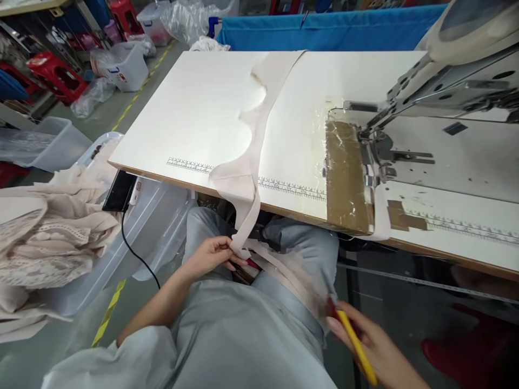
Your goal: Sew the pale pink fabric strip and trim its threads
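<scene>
My left hand (211, 255) pinches the lower end of a pale pink fabric strip (256, 127) just above my lap. The strip has one scalloped edge, runs up across the white sewing table (194, 108) and hangs over its front edge. Thin, sheer pale material (290, 273) stretches across my thighs towards my right hand; it is blurred. Low on the right, my right hand (367, 332) is closed around a tool with a yellow handle (357, 348) and a red part near its tip. Blur hides the tip, so its exact kind is unclear.
A sewing machine (381, 140) stands at the table's right, with brown tape (346, 173) beside its needle area. To the left, a clear plastic bin (133, 237) sits by piled pale fabric (52, 237). A phone (119, 192) with a cable rests there.
</scene>
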Demonstrator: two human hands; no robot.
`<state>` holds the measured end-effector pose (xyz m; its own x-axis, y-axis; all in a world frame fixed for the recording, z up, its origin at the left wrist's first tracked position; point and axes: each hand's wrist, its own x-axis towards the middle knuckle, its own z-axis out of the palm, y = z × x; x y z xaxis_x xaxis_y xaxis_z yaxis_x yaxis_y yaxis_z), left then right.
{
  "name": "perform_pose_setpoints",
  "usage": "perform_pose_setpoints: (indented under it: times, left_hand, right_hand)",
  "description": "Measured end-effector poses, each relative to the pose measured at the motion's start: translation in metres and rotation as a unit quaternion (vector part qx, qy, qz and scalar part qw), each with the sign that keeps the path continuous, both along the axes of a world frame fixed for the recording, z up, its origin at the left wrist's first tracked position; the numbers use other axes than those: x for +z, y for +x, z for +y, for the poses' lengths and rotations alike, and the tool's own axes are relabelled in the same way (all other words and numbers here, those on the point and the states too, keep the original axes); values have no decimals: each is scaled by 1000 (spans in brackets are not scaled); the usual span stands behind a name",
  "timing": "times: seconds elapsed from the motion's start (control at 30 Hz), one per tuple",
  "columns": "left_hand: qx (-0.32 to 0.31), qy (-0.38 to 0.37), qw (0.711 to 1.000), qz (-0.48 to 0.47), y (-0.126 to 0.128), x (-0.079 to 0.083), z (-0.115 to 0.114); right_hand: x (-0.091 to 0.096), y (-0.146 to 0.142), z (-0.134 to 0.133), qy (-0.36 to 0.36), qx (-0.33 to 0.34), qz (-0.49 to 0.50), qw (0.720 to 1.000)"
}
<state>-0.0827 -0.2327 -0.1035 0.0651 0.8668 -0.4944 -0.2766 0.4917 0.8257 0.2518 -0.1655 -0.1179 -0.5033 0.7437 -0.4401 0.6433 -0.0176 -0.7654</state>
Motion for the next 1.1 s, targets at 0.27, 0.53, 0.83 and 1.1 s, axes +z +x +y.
perform_pose_setpoints:
  times: [0.27,0.53,0.83,1.1]
  left_hand:
    - [37,-48,998,-14,7,-2,-18]
    - [41,-54,997,-23,9,0,-22]
    - [47,-50,997,-23,12,1,-21]
    - [41,-45,998,-20,11,1,-22]
  right_hand:
    - [22,-93,33,12,317,6,948]
    - [25,-108,44,70,371,-20,926]
    - [29,-118,41,142,376,-60,914]
    - [22,-116,39,171,367,-60,912]
